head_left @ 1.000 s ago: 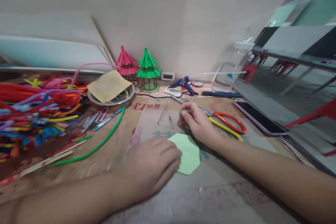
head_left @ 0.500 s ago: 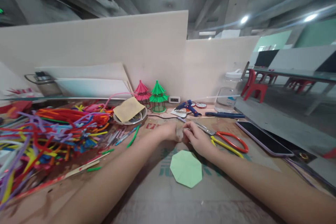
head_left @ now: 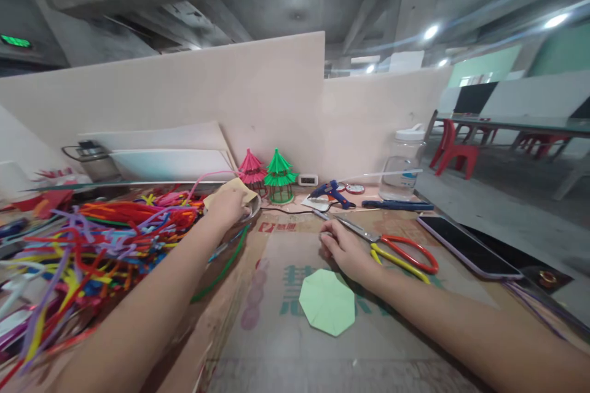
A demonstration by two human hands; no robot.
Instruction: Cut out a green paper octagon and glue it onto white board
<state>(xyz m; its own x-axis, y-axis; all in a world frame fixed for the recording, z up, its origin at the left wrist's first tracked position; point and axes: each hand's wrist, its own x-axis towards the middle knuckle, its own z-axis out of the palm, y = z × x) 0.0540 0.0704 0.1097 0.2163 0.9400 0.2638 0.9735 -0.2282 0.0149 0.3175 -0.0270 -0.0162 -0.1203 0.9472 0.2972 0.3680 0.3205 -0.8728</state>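
My left hand [head_left: 228, 204] is over the bowl [head_left: 254, 211] at the left back, on or just above the tan paper [head_left: 244, 187] there; its fingers are blurred, and what they hold, if anything, is hidden. My right hand [head_left: 340, 247] rests on the cardboard with its fingers curled together; nothing can be made out between them. Below it lies a pale green octagonal paper [head_left: 327, 302]. Scissors [head_left: 405, 252] with red and yellow handles lie just right of my right hand.
Colourful pipe cleaners [head_left: 115, 239] are heaped at the left. A pink model [head_left: 251, 171] and a green model [head_left: 279, 177] stand at the back, near a blue glue gun [head_left: 332, 193]. A phone [head_left: 468, 245] and a clear bottle [head_left: 402, 166] are at the right.
My left hand has moved away from my right hand, left and back to the bowl. My right hand has stayed in nearly the same place. The view has tilted slightly.
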